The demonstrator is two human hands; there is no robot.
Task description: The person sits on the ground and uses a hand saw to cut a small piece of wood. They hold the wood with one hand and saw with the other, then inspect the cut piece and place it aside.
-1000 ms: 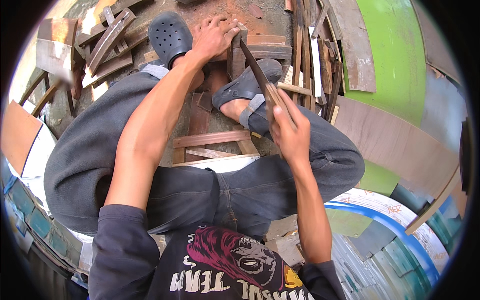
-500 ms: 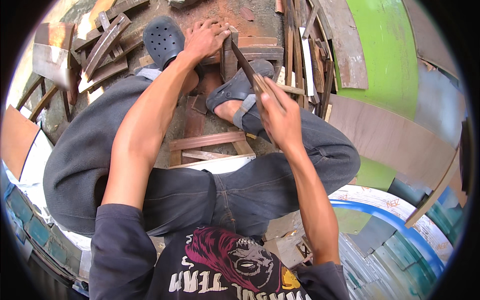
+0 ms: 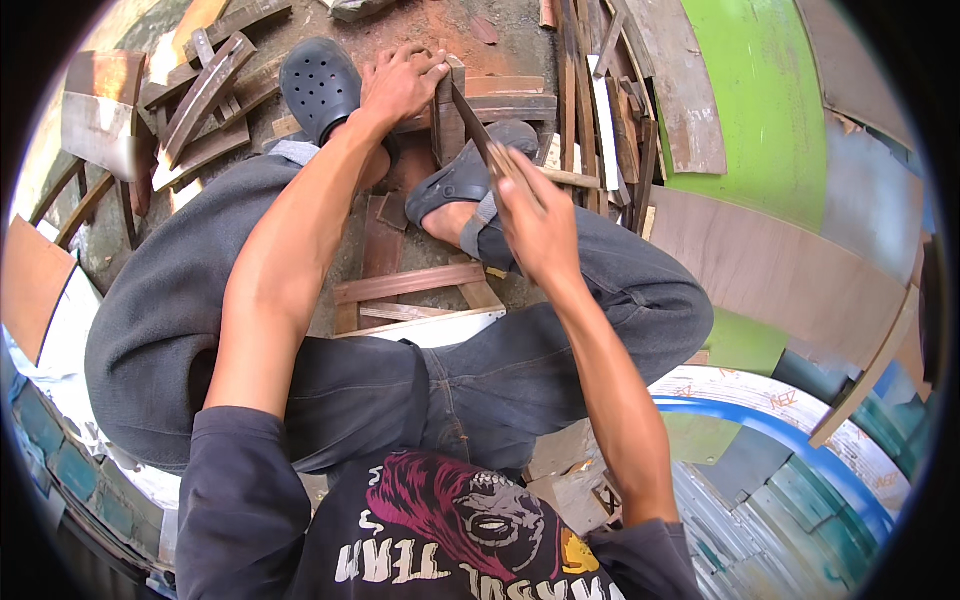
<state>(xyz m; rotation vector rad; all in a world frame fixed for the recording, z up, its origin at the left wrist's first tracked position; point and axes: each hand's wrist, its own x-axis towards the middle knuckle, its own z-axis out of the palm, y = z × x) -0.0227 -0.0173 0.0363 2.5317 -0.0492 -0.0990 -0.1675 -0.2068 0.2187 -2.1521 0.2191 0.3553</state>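
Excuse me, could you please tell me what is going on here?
A seated person in dark grey jeans has a saw with a dark metal blade and wooden handle in the right hand. The blade lies against a narrow brown wooden piece near its upper end, where the left hand rests. The depth of any cut can't be made out. Between the legs sits a small wooden frame, and brown wood offcuts lie to the left.
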